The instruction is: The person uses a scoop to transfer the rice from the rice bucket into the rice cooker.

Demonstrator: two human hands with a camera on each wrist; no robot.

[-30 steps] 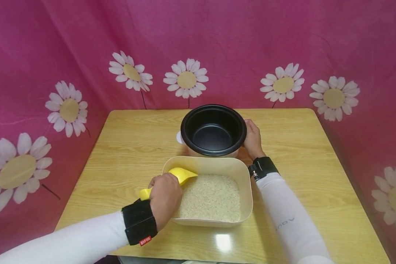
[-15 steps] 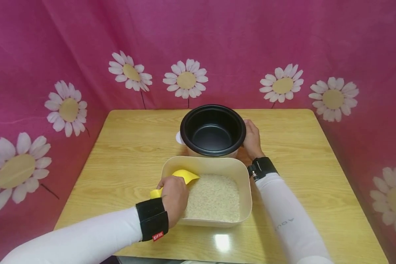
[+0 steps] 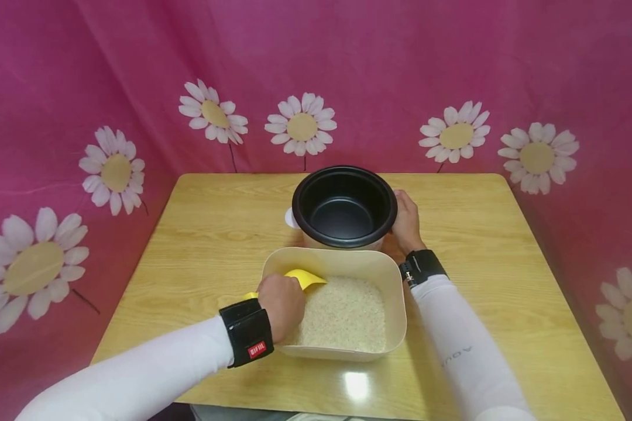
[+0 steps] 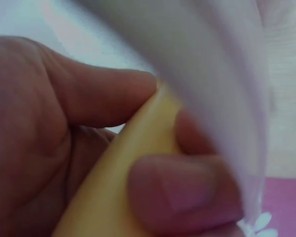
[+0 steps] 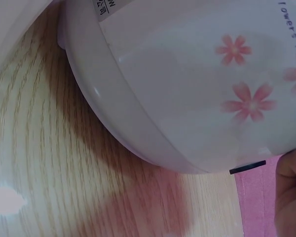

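My left hand (image 3: 283, 307) grips the handle of a yellow scoop (image 3: 306, 278) at the left side of a cream tub (image 3: 397, 304). Rice (image 3: 342, 316) fills the bottom of the tub, and the scoop's bowl lies low over it. In the left wrist view, thumb and fingers wrap the yellow handle (image 4: 113, 182). Behind the tub stands a rice cooker with a black inner pot (image 3: 342, 216), which looks bare inside. My right hand (image 3: 406, 222) holds the cooker's right side; some of its fingers are hidden. The cooker's white body (image 5: 177, 94) has pink flowers.
The tub and cooker stand close together on a wooden table (image 3: 216, 234). A pink curtain (image 3: 368, 70) printed with daisies surrounds its back and sides. A white tab (image 3: 291, 218) sticks out on the cooker's left.
The left hand has moved right and slightly up with the scoop, whose bowl now sits further into the tub. The right hand and cooker have stayed put.
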